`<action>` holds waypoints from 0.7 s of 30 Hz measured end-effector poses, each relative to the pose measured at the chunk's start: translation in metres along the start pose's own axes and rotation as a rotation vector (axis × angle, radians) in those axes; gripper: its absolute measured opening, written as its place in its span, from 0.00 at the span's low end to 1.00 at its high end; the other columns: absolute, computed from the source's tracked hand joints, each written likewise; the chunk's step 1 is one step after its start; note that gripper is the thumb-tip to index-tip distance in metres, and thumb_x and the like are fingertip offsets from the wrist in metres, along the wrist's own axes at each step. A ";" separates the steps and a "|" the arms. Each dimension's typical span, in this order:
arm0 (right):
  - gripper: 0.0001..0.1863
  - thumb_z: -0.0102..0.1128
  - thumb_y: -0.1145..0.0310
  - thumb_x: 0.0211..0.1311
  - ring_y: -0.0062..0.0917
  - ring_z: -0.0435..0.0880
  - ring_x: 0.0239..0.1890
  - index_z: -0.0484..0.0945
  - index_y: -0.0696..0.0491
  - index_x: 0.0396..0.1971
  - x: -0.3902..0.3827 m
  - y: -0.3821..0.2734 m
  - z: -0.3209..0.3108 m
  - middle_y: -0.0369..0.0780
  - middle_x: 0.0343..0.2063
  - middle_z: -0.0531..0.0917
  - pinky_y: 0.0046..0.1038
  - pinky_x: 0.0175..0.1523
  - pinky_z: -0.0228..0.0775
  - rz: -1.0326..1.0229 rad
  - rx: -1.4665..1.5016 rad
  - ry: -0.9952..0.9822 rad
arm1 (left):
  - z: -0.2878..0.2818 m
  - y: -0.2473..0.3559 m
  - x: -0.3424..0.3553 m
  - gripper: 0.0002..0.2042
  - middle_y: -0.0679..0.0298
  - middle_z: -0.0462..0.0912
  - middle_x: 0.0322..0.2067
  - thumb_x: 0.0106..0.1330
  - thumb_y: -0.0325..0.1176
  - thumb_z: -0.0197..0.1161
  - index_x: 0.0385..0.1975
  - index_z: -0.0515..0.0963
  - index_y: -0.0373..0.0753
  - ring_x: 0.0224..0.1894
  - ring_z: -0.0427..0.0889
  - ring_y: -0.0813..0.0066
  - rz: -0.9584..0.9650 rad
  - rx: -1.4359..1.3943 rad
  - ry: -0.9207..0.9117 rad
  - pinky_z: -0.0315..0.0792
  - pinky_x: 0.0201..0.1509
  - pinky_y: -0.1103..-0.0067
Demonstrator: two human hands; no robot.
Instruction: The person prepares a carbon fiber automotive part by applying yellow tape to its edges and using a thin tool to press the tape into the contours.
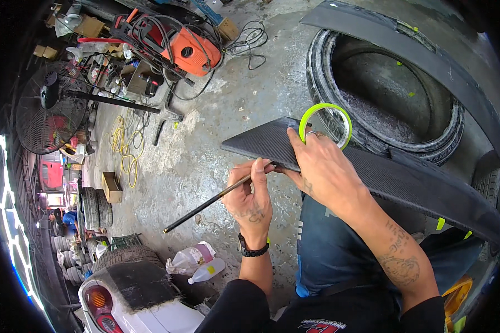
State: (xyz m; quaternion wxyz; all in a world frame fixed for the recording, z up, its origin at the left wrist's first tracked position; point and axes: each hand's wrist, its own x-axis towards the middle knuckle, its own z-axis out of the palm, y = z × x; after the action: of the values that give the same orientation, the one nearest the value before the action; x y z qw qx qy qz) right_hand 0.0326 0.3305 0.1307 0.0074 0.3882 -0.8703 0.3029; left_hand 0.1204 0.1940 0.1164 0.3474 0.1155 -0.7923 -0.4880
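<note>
My left hand (pixel 247 197) is closed in a pinch on a thin dark rod (pixel 203 208) with brass-coloured parts. The rod slants down to the left, and its upper end meets the near edge of a long black carbon-fibre panel (pixel 411 183); my fingers partly hide that end. My right hand (pixel 330 175) grips the panel near its pointed left part, fingers on top and the thumb side at the edge. A yellow-green roll of tape (pixel 304 123) stands on edge at the right hand's fingers, looking looped over them. The panel stretches right across my legs.
Beyond the panel lie a large tyre (pixel 316 61) and another long dark panel (pixel 455 69). An orange pressure washer (pixel 191 53), a standing fan (pixel 50 111) and a yellow hose (pixel 129 161) are to the left. Plastic bottles (pixel 208 271) and a white car part (pixel 155 319) sit nearer.
</note>
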 end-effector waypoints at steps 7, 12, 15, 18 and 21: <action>0.35 0.71 0.62 0.54 0.39 0.84 0.40 0.73 0.74 0.54 0.000 -0.001 -0.001 0.51 0.34 0.81 0.34 0.45 0.78 -0.002 -0.007 -0.009 | 0.006 0.000 -0.005 0.09 0.54 0.85 0.35 0.76 0.29 0.57 0.38 0.75 0.29 0.33 0.86 0.71 -0.026 -0.078 0.084 0.80 0.42 0.79; 0.34 0.70 0.61 0.56 0.40 0.84 0.40 0.72 0.74 0.54 -0.001 0.000 0.001 0.53 0.35 0.81 0.34 0.46 0.77 -0.004 0.021 0.018 | 0.004 0.008 -0.002 0.11 0.54 0.85 0.36 0.76 0.32 0.57 0.39 0.77 0.28 0.34 0.86 0.71 -0.134 -0.104 0.078 0.80 0.43 0.78; 0.35 0.70 0.61 0.56 0.40 0.84 0.40 0.72 0.74 0.54 0.000 -0.001 0.001 0.54 0.36 0.81 0.35 0.46 0.77 0.003 0.018 0.022 | -0.001 0.005 0.001 0.11 0.54 0.84 0.36 0.76 0.32 0.57 0.39 0.78 0.28 0.35 0.86 0.70 -0.197 -0.173 0.055 0.81 0.43 0.77; 0.35 0.70 0.60 0.56 0.40 0.83 0.40 0.72 0.74 0.55 0.000 -0.001 0.002 0.53 0.36 0.81 0.35 0.47 0.77 0.011 0.002 0.022 | -0.009 0.000 0.005 0.11 0.54 0.84 0.37 0.76 0.32 0.58 0.40 0.78 0.28 0.36 0.86 0.70 -0.264 -0.286 0.016 0.81 0.44 0.76; 0.36 0.70 0.59 0.56 0.40 0.83 0.40 0.72 0.73 0.55 0.000 -0.002 0.002 0.52 0.35 0.81 0.36 0.47 0.77 0.020 -0.008 0.006 | -0.015 -0.004 0.010 0.10 0.53 0.84 0.39 0.75 0.31 0.58 0.40 0.78 0.28 0.36 0.86 0.69 -0.313 -0.369 -0.037 0.81 0.45 0.75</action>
State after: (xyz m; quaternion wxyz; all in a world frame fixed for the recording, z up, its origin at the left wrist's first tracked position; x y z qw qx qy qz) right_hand 0.0339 0.3285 0.1300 0.0085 0.3784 -0.8754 0.3007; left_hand 0.1230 0.1764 0.1215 0.2682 0.1627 -0.6683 -0.6745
